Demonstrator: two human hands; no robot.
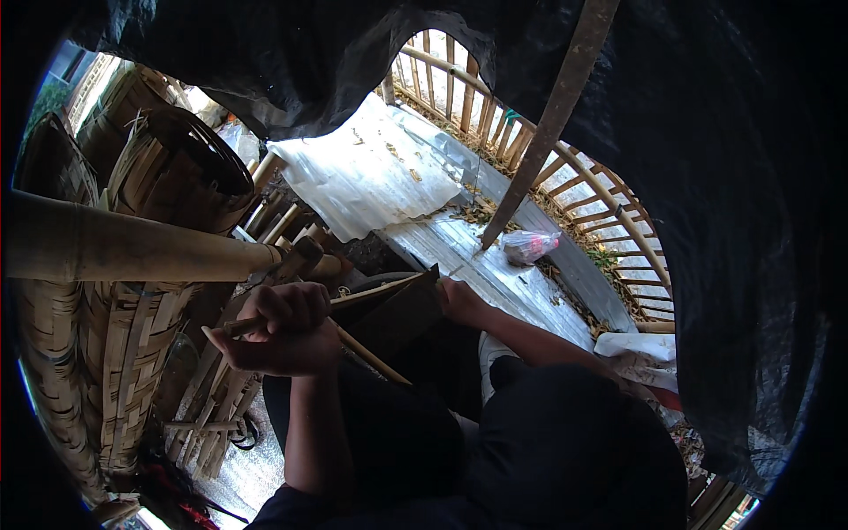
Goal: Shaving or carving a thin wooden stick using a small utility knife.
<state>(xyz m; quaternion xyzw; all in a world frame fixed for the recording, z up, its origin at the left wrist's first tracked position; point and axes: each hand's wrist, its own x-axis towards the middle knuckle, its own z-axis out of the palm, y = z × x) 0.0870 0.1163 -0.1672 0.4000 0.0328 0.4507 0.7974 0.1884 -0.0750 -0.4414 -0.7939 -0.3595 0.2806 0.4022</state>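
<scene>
We curl our left grip [287, 331] around a stick [237, 328] and pinch a dark flat piece [402, 309] by its corner in our right grip [464, 302], near baskets [168, 190].

One fisheye view, worn on your head, left camera of side-by-side pair. Looks down and forward over your bent knee [565, 442]; picture upright, unmirrored. Your left hand [287, 331] and right hand [461, 303] fall near picture middle, within close range; left forearm [316, 433] enters from lower edge. Slatted fence [468, 97] lies farther off, curving toward rim. Dark sheeting [707, 221] fills top and right, probably near lens, though shadow obscures depth.
</scene>
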